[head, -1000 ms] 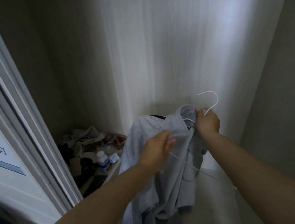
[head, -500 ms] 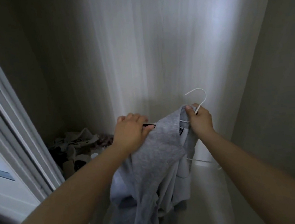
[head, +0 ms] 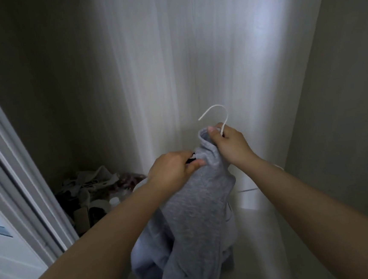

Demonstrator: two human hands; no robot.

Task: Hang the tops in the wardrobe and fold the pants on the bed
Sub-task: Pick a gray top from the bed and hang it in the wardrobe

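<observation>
The grey top (head: 197, 205) hangs in front of the person, inside the pale wood-grain wardrobe (head: 172, 62), and everything else can be placed from it. At its upper end, the right hand (head: 228, 145) is curled round the bunched neck of the top together with the stem of a white wire hanger (head: 215, 114), whose hook rises just above the fabric and points left. A thin white stretch of the hanger shows again to the right of the top, below the right forearm. Just left of the neck, the left hand (head: 173, 170) pinches the cloth near a small dark label, thumb pressed onto the grey fabric. The rest of the top droops down between the two forearms in loose folds, and its lower end runs out of sight at the bottom.

Well to the left of the top and lower, in the wardrobe's dark corner, lies a heap of crumpled cloths (head: 91, 183) with a few small bottles (head: 114, 201) and a box; details there are too dim to tell. Further left stands the white door frame (head: 15, 176).
</observation>
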